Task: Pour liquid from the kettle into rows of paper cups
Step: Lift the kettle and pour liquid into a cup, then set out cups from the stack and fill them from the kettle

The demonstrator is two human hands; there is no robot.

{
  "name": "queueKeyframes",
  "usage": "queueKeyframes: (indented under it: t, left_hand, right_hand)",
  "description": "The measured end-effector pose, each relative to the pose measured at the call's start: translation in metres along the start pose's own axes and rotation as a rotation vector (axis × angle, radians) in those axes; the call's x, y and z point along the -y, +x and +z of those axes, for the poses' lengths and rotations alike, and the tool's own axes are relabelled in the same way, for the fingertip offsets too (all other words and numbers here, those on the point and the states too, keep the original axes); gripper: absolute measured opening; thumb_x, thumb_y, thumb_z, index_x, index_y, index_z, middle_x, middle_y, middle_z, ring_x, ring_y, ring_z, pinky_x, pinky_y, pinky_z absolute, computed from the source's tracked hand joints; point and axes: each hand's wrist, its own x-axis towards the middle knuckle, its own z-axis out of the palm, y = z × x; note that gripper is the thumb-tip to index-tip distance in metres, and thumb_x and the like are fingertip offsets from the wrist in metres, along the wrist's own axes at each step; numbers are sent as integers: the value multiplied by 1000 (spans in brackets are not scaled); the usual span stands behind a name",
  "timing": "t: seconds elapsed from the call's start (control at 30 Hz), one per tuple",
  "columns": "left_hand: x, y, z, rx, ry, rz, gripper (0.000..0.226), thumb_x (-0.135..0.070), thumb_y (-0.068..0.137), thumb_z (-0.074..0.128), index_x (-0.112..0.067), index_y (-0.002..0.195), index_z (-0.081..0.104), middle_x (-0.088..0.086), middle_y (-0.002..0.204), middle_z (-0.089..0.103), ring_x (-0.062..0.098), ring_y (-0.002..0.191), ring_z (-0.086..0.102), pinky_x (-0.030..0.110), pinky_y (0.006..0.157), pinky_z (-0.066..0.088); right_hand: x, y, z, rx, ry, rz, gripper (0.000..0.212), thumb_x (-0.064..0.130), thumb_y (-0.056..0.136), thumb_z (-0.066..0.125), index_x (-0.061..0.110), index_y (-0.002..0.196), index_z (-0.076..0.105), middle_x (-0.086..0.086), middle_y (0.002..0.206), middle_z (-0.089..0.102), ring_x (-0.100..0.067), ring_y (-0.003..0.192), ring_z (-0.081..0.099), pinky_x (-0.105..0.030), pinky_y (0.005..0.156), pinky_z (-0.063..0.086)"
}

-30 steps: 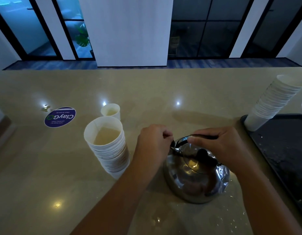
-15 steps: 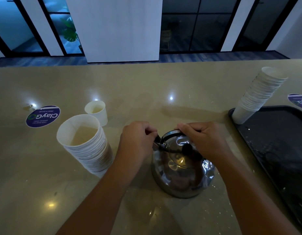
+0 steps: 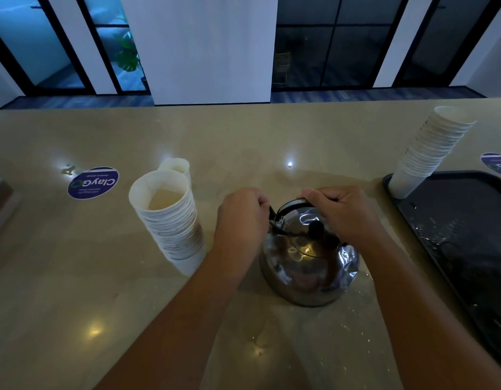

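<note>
Head view: kettle (image 3: 308,266) upright on tabletop (image 3: 243,136), under both sets of fingers. Right hand (image 3: 345,212) curled over black handle (image 3: 291,205) at top; left hand (image 3: 242,218) closed round handle's left end. Left of left fingers, just beside, tall cup stack (image 3: 170,220), liquid in top cup; single cup (image 3: 177,167) just behind stack. Well right of right fingers, leaning second stack (image 3: 429,150) on tray (image 3: 468,220) corner.
</note>
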Motion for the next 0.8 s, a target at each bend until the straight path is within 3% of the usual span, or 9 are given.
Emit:
queueKeyframes:
  t: [0.1,0.17,0.23,0.3,0.43,0.57,0.63,0.73,0.8]
  left_hand:
    - [-3,-30,-8,-109,-40,212,26,-19,97,58,-20,121,68,-7,118,60,6,99,57,15,83,38]
    - [1,-51,-18,-236,-101,377,26,-16,93,58,-18,117,68,-7,112,58,7,98,56,13,82,38]
    - [9,-72,-28,-373,-153,484,25,-13,90,56,-14,112,69,-4,107,56,8,99,54,13,87,39]
    - [20,-89,-40,-542,-183,539,24,-12,87,57,-14,108,69,-3,107,51,8,102,52,13,94,37]
    - [57,-100,-49,-831,-252,440,36,-15,80,61,-12,114,49,11,113,40,18,104,45,23,95,36]
    - [91,-88,-37,-787,-412,111,71,-35,76,65,-20,136,31,7,136,36,17,126,41,32,101,38]
    - [100,-82,-32,-711,-462,21,91,-43,72,70,-32,145,18,-4,148,29,10,139,33,39,111,35]
    - [106,-73,-30,-562,-508,23,111,-32,69,86,-45,148,9,-11,155,26,6,144,29,40,117,33]
    - [108,-68,-31,-487,-509,59,117,-17,71,89,-43,151,8,-22,151,33,1,139,36,25,111,38]
  right_hand:
    - [3,5,-5,63,-223,-36,27,38,95,66,17,86,80,-9,73,71,-10,62,61,-15,56,44]
    - [12,9,-5,46,-317,-121,12,34,93,69,27,93,79,5,86,72,-10,83,65,-23,74,50]
    - [29,7,-1,53,-325,-205,13,34,91,70,40,101,75,17,94,67,2,90,60,-19,78,45]
    - [45,2,7,103,-233,-270,16,30,92,71,42,102,74,19,93,67,11,82,56,-7,71,40]
    - [71,-11,28,198,-149,-420,19,24,94,70,39,104,75,20,89,67,8,82,58,-6,72,40]
    - [82,-26,69,215,-264,-612,30,31,98,61,37,128,66,18,107,60,3,98,53,-5,85,37]
    - [84,-33,86,239,-244,-641,37,35,99,55,38,135,59,13,119,54,-3,107,51,-19,93,44]
    - [90,-33,96,243,-279,-666,33,34,100,53,36,131,64,11,125,51,-10,108,53,-32,90,51]
    - [92,-29,97,220,-305,-692,27,30,99,56,31,121,72,10,123,52,-10,100,53,-31,85,52]
